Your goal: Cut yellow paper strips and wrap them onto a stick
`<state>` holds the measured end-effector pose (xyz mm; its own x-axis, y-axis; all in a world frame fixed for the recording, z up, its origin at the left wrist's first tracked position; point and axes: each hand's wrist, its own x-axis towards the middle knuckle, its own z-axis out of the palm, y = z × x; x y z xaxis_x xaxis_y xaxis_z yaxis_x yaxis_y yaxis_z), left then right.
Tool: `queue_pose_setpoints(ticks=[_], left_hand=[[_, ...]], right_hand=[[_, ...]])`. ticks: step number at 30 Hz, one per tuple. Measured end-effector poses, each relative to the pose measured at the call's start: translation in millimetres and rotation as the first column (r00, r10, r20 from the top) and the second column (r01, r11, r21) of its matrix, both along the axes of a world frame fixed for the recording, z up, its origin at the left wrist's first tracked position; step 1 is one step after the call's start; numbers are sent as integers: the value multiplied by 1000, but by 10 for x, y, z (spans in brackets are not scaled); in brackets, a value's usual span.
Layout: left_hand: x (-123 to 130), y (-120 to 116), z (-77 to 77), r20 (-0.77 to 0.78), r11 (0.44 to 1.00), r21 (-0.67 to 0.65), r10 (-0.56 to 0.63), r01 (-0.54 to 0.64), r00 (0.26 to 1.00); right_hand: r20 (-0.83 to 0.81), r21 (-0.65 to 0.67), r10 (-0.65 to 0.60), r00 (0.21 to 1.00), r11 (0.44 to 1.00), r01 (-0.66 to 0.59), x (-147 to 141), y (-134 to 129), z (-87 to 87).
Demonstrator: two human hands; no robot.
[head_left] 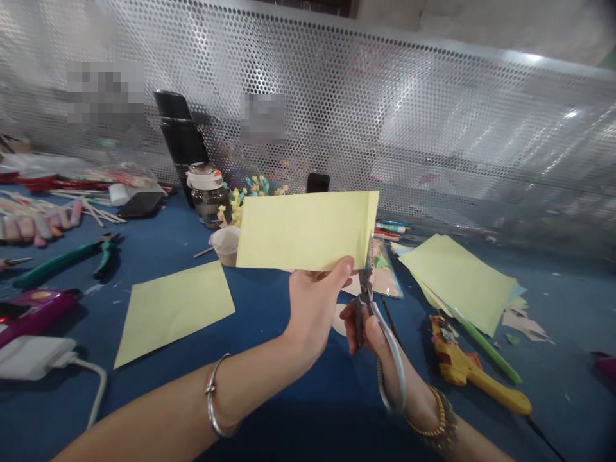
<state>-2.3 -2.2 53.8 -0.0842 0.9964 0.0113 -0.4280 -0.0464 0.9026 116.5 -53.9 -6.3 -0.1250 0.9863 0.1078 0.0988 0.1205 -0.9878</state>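
My left hand (315, 305) pinches the lower edge of a yellow paper sheet (301, 232), thumb in front and fingers behind. The sheet is held up above the table, with a narrow folded strip along its right side. My right hand (373, 333) grips grey-handled scissors (366, 289), whose blades point up at the lower right part of the sheet, by the strip. Another yellow sheet (178, 308) lies flat on the blue table at the left. More yellow sheets (459, 276) are stacked at the right.
A yellow glue gun (474, 378) and a green pen (488, 346) lie at the right. Green pliers (67, 262), a purple tool (36, 314) and a white adapter (36, 357) lie left. Behind stand a paper cup (226, 245), a jar (208, 199) and a perforated metal screen (308, 90).
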Motion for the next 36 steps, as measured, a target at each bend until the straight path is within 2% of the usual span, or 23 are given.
queue_pose_setpoints(ticks=[26,36], left_hand=[[6,-13,39,16,1000,8,-19,18,1000],[5,-22,32,21,1000,8,-30,30,999]], right_hand=[[-25,33,21,999,999,-21,-67,11,140],[-13,53,17,1000,998,-16,-72,10,89]])
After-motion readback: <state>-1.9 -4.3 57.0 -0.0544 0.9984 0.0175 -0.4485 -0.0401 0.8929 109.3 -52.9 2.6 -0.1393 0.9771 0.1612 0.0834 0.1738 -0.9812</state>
